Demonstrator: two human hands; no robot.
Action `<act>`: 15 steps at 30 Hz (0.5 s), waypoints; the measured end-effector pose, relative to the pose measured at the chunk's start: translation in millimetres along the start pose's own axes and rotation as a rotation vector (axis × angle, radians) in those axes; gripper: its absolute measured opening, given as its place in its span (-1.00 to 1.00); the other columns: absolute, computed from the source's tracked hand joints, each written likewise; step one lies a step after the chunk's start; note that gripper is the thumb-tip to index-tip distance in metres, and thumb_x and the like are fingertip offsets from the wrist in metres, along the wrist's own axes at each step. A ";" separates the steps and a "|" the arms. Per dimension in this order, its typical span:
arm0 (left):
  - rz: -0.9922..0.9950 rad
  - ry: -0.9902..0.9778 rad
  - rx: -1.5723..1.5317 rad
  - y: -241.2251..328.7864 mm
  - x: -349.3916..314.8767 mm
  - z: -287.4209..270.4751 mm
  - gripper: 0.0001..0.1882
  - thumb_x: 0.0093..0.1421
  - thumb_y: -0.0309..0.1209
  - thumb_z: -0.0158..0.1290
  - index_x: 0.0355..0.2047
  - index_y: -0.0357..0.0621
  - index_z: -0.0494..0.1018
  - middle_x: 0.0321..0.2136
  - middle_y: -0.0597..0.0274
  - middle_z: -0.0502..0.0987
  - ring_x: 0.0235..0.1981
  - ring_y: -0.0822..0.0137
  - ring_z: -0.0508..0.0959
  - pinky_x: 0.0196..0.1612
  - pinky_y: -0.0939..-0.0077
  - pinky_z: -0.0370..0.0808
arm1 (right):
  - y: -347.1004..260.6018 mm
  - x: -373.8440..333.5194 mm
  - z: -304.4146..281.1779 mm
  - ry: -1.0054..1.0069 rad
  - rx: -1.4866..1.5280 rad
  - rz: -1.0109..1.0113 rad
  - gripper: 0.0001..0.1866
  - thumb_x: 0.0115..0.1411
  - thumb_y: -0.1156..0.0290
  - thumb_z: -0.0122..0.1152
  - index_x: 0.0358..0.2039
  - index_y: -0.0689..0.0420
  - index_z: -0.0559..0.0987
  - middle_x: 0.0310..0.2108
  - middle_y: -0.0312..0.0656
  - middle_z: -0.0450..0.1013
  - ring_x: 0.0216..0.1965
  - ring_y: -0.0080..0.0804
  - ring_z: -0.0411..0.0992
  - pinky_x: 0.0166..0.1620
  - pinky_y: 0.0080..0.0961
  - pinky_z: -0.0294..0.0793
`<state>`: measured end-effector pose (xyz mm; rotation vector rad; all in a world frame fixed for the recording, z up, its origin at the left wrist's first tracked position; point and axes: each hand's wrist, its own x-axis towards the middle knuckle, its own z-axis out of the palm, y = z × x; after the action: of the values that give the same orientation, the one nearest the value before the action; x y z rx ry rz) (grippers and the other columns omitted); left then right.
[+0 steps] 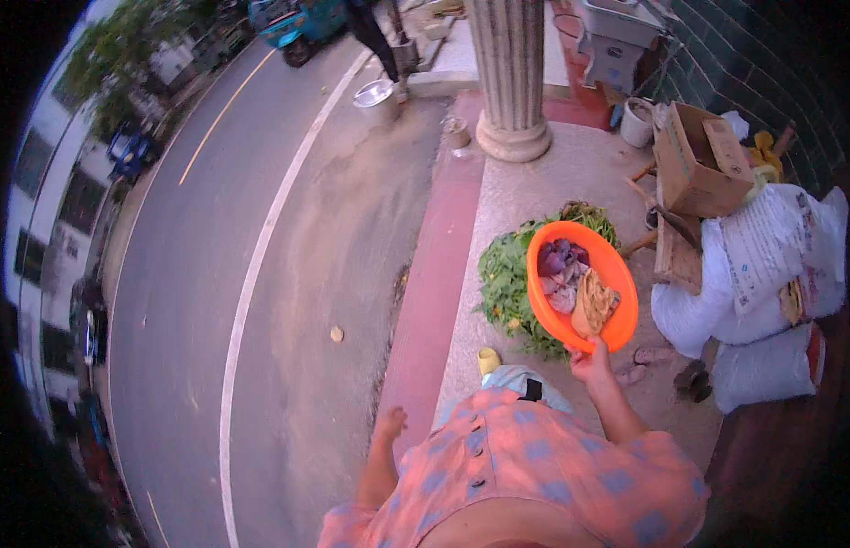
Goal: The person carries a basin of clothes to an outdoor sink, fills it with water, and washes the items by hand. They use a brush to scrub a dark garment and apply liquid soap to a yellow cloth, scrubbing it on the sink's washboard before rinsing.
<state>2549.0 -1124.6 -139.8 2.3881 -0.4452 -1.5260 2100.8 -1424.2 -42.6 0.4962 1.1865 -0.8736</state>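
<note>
My right hand [589, 359] grips the near rim of an orange plastic basin [617, 274], which is held out in front of me. Inside the basin lie crumpled purplish cloths [562, 265] and a tan cloth [593, 306]. Below and behind it, a heap of leafy green plants [507, 274] rests on the paving, partly hidden by the basin. My left hand [391, 423] hangs at my left side, holding nothing, with its fingers loosely apart.
A fluted column [509, 82] stands ahead. To the right are a cardboard box [702, 164], stuffed white sacks [763, 247] and a white bucket [638, 123]. A road [196, 301] runs along the left. Farther off, a person [372, 36] stands by a metal-looking tub [377, 99] near a blue vehicle [301, 27].
</note>
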 end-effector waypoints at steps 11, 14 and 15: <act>-0.101 -0.118 0.619 143.6 209.1 -197.8 -0.72 0.03 -0.26 -0.12 -0.37 -0.18 0.45 -0.60 0.10 0.50 -0.60 0.29 0.49 -0.55 0.39 0.39 | 5.4 114.3 223.6 0.101 0.356 -0.219 -0.69 -0.10 0.30 0.05 -0.27 0.03 0.40 -0.40 -0.31 0.43 -0.62 -0.55 0.27 -0.67 -0.77 0.17; 0.160 -0.168 1.015 252.0 320.3 -243.3 -0.72 0.04 -0.27 -0.15 -0.43 -0.18 0.46 -0.61 0.08 0.50 -0.57 0.27 0.50 -0.51 0.37 0.40 | 19.5 141.9 258.5 0.143 0.425 -0.292 -0.61 -0.06 0.29 0.02 -0.17 0.11 0.38 -0.27 -0.07 0.39 -0.58 -0.48 0.30 -0.67 -0.77 0.24; 0.287 -0.144 1.134 302.5 359.7 -253.4 -0.72 0.04 -0.27 -0.17 -0.45 -0.19 0.46 -0.61 0.07 0.50 -0.56 0.26 0.50 -0.50 0.37 0.41 | 22.9 147.9 273.0 0.175 0.435 -0.316 -0.58 -0.04 0.29 0.00 -0.13 0.15 0.37 -0.20 0.04 0.37 -0.54 -0.45 0.33 -0.67 -0.78 0.28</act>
<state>2889.4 -1528.6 -217.4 2.6816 -2.0268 -1.5027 2296.5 -1660.7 -94.7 0.7609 1.2557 -1.3979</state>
